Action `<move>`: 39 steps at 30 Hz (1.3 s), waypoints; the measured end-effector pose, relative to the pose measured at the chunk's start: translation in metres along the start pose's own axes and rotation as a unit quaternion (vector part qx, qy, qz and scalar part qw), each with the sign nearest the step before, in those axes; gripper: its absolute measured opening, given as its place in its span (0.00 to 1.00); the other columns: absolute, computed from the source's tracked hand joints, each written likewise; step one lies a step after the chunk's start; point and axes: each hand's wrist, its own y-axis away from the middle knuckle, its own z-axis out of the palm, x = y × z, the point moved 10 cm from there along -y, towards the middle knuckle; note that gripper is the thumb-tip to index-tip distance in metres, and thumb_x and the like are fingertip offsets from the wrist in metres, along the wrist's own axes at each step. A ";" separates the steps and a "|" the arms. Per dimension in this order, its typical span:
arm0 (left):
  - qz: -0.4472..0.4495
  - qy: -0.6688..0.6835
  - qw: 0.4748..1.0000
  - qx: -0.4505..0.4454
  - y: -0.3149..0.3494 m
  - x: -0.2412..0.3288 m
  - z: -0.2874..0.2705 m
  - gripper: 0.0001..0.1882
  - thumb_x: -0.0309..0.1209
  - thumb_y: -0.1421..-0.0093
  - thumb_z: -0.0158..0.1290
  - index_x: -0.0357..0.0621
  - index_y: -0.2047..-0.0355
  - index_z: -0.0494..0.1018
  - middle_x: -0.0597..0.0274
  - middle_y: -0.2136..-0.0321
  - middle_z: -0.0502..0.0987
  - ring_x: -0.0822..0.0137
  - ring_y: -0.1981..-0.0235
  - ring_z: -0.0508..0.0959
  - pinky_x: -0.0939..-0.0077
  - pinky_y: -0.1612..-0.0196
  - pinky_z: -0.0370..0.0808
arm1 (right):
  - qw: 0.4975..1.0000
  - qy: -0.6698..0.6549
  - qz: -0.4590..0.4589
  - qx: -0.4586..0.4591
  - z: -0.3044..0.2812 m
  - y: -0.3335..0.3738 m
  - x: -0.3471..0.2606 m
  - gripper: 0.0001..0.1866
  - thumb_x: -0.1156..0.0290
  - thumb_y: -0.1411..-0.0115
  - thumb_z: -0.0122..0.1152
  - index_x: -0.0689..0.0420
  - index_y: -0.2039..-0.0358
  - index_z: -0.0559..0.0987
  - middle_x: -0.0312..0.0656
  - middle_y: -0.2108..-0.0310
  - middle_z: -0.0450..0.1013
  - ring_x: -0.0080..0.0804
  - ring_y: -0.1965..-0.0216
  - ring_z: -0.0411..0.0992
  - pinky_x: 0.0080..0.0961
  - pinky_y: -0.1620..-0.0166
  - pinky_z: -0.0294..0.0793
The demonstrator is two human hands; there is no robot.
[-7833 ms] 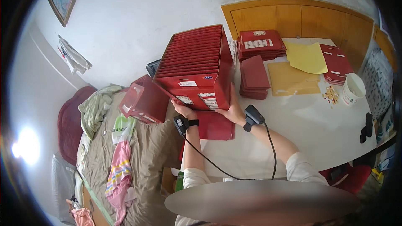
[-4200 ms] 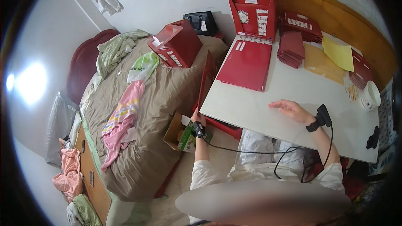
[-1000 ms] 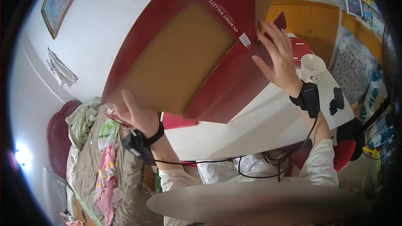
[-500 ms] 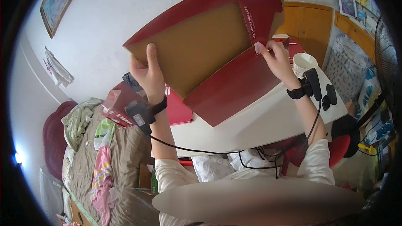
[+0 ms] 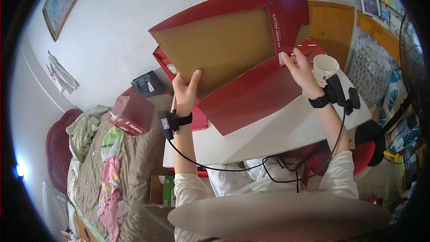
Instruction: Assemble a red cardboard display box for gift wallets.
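A large flattened cardboard box (image 5: 251,103), dark red with a plain brown panel, is held up tilted above the white table (image 5: 215,148). My left hand (image 5: 185,90) grips its lower left edge, thumb in front and the other fingers mostly behind. At the right side, my right hand (image 5: 303,74) has its thumb by a small white tab (image 5: 281,58) on the red part. Its fingers are bent around the box's edge, partly hidden behind it. Each wrist wears a black strap with a small device, joined to a black cable (image 5: 224,170).
A white paper cup (image 5: 326,64) stands on the table beside my right wrist. More red cardboard (image 5: 309,47) lies behind it. On the bed (image 5: 134,166) at left are a red box (image 5: 134,113), a black bag (image 5: 148,84) and clothes. A fan (image 5: 411,58) stands far right.
The cardboard has come down and slightly right. My left hand has moved right and lower with it, uncovering the black bag; my right hand has shifted slightly right.
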 end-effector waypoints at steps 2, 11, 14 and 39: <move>-0.002 -0.009 1.000 -0.016 -0.003 0.001 -0.001 0.13 0.28 0.41 0.54 0.31 0.59 0.72 0.60 0.64 0.78 0.75 0.63 0.75 0.80 0.58 0.71 | 0.999 -0.007 0.037 -0.013 -0.002 0.002 -0.003 0.15 0.60 0.38 0.54 0.62 0.67 0.70 0.36 0.76 0.73 0.18 0.72 0.69 0.18 0.67 0.65; -0.023 -0.129 0.991 -0.005 -0.004 -0.036 -0.021 0.11 0.27 0.42 0.56 0.30 0.63 0.75 0.61 0.71 0.80 0.79 0.69 0.75 0.82 0.66 0.73 | 0.986 0.033 0.133 -0.091 -0.025 0.029 -0.005 0.11 0.65 0.38 0.54 0.61 0.64 0.72 0.36 0.72 0.74 0.17 0.72 0.70 0.14 0.68 0.66; -0.008 -0.210 0.978 -0.014 0.002 -0.054 -0.032 0.11 0.27 0.44 0.57 0.32 0.63 0.76 0.59 0.72 0.81 0.79 0.70 0.75 0.81 0.67 0.72 | 0.986 0.036 0.118 -0.115 -0.034 0.039 -0.009 0.10 0.65 0.38 0.54 0.60 0.66 0.72 0.35 0.74 0.74 0.16 0.74 0.69 0.13 0.71 0.63; 0.073 -0.439 0.894 -0.039 0.032 -0.114 -0.043 0.06 0.30 0.48 0.59 0.41 0.73 0.79 0.52 0.82 0.76 0.62 0.81 0.77 0.72 0.76 0.71 | 0.892 0.138 0.276 -0.329 -0.041 0.083 0.018 0.11 0.66 0.41 0.57 0.60 0.76 0.76 0.35 0.76 0.74 0.17 0.73 0.69 0.18 0.67 0.68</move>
